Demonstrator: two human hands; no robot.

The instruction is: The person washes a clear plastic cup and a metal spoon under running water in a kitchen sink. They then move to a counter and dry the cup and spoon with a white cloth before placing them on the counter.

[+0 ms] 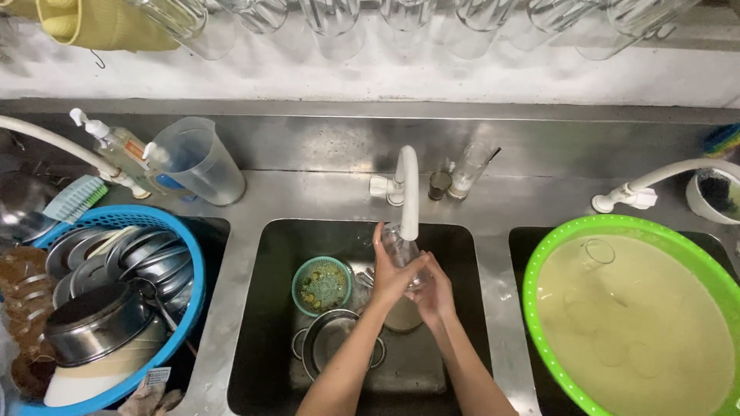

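Both forearms come in from the bottom edge and meet over the middle steel sink basin [270, 362]. Left hand [391, 273] wraps the clear drinking glass [401, 250] from the side, fingers curled round the wall, grip closed on it. Right hand [435, 291] cups the lower part of the same glass from the other side, grip also closed round it. Glass sits tilted, right under the spout of the white plastic swivel tap [407, 189], above the basin floor. Can't tell whether water is running.

To do this well, my read: keep the glass mouth under the spout, one hand anchoring the wall, the other turning or rubbing; wet glass is slippery, so hold low over the basin.

In the way below: small teal mesh strainer with food scraps [322, 285] and a round steel strainer with side handles [333, 347], both directly beneath the hands. A dropped glass would hit metal.

Around:
- blue plastic basket [189, 262] in the left basin, packed with steel bowls and lids
- green plastic tub [539, 262] in the right basin, full of cloudy water with glasses sunk in it
- clear plastic measuring jug [196, 162] and a pump soap bottle [116, 146] on the steel bench at back left
- row of upturned glasses [339, 23] hanging overhead, near the tap top
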